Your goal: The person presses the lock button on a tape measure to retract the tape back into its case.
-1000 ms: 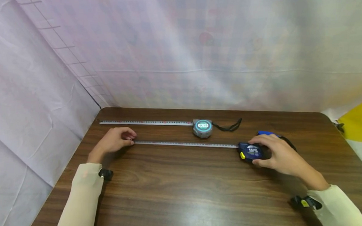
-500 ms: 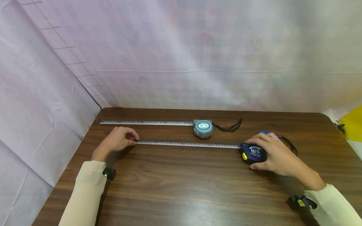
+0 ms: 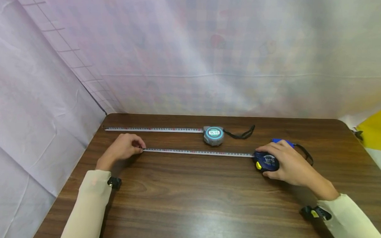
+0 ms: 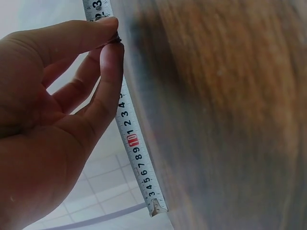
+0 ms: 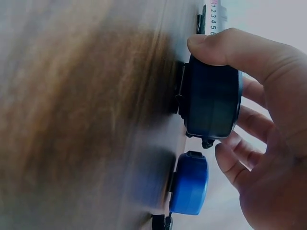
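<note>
In the head view, a dark blue tape measure (image 3: 266, 162) with a yellow button lies under my right hand (image 3: 287, 164), whose thumb and fingers grip its case from both sides. Its white blade (image 3: 198, 152) runs left across the wood to my left hand (image 3: 123, 148). There the thumb and a finger pinch the blade's end; the left wrist view shows the dark end hook between the fingertips (image 4: 111, 24). Farther back sits a grey tape measure (image 3: 213, 135) with a turquoise ring, its own blade (image 3: 153, 129) drawn out to the left.
A bright blue tape measure (image 5: 189, 184) stands behind my right hand, partly hidden in the head view. Black wrist straps trail from it and from the grey one (image 3: 241, 135). The brown table (image 3: 186, 204) ends at a white cloth (image 3: 192, 76) at the back.
Both hands have shifted slightly right with the dark blue tape measure and its blade. Over the last half second they have stayed nearly still. The grey tape measure has not moved.
</note>
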The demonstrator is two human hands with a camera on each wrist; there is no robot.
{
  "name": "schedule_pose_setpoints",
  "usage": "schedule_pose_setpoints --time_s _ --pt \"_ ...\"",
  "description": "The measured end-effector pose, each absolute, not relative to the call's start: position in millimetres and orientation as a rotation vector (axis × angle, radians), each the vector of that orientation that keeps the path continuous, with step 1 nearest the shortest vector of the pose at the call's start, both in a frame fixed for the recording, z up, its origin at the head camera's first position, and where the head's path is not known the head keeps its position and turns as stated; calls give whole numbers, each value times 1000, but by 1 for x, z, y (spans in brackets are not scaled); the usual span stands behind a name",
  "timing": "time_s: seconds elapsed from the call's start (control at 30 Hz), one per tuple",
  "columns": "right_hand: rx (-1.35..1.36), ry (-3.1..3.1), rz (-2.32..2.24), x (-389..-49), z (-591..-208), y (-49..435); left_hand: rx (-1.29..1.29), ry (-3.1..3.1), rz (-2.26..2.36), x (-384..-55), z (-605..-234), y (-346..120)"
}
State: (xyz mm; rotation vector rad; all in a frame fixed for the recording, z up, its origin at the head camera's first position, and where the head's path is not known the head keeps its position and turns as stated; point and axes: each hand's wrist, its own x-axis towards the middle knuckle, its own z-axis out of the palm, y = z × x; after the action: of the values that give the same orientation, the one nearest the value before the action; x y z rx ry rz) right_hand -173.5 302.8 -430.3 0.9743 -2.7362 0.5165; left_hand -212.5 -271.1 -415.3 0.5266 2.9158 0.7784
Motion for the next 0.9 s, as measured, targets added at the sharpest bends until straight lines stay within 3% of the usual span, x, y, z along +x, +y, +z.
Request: schedule_pose_setpoints --time_s 0.9 --pt "962 -2665 570 -168 -416 322 498 2826 1070 -211 -408 -277"
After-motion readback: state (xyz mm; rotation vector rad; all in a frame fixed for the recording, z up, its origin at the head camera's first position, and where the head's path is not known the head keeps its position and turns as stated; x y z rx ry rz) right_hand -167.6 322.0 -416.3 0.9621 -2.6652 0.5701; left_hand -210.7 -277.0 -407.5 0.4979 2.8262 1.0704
